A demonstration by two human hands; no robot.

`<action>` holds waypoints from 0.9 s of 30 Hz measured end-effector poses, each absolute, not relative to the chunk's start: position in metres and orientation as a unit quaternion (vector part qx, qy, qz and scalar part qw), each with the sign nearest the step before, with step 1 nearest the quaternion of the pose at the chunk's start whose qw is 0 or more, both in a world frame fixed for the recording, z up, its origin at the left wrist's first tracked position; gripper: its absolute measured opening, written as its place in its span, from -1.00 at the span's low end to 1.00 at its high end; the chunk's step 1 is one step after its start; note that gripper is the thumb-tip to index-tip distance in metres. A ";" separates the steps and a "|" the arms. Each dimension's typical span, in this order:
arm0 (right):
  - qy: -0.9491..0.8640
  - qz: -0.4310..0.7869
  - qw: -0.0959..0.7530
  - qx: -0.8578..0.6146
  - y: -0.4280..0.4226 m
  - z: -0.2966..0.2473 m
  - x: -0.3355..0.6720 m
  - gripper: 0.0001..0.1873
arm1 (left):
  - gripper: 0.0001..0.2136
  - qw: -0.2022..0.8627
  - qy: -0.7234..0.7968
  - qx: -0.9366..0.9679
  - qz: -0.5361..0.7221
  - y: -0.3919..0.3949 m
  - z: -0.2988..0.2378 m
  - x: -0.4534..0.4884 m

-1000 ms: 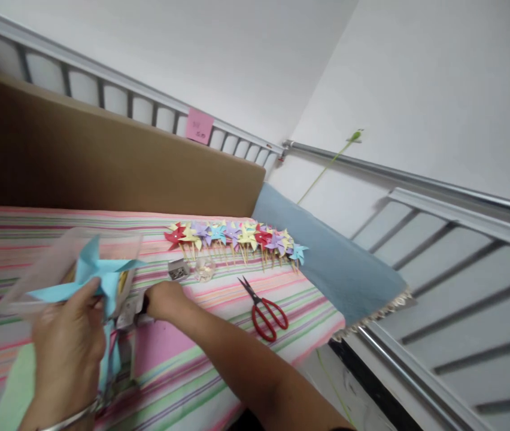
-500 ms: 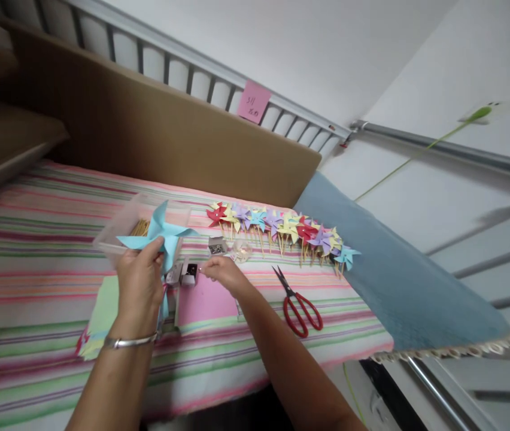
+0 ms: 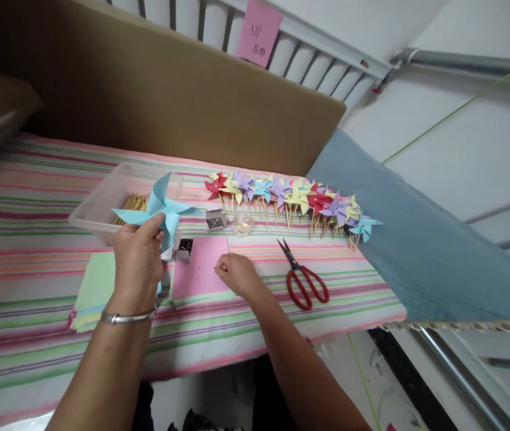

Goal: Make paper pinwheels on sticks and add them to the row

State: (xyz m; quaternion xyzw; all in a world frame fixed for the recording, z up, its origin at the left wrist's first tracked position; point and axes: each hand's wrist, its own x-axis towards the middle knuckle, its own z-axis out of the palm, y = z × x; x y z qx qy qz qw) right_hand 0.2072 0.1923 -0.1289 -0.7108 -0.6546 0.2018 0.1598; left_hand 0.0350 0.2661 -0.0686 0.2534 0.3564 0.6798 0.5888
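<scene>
My left hand [image 3: 136,263] is closed round a light blue paper pinwheel [image 3: 160,209], held up over the striped cloth [image 3: 35,251]. A silver bangle sits on that wrist. My right hand [image 3: 237,274] hovers over a pink paper sheet [image 3: 196,269], fingers pinched on something thin like a pin. Two small boxes of pins [image 3: 215,219] lie just beyond the pink sheet.
A clear plastic tub [image 3: 102,203] with wooden sticks stands at the left. A row of several finished coloured pinwheels [image 3: 291,200] lies at the back. Red scissors [image 3: 304,282] lie to the right, a blue cloth [image 3: 416,251] farther right. Cardboard [image 3: 169,102] backs the surface.
The view has tilted down and closer. My right hand drew back from the pin boxes toward me, over the pink sheet. My left hand still holds the blue pinwheel.
</scene>
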 end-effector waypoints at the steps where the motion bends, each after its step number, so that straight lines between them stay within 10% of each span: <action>1: -0.654 0.208 0.161 -0.709 0.192 -0.128 0.208 -0.90 | -0.82 0.588 0.357 0.260 0.678 0.266 -0.069 0.036; 27: -0.619 0.199 0.174 -0.739 0.198 -0.133 0.199 -0.81 | -0.85 0.594 0.355 0.273 0.668 0.259 -0.070 0.042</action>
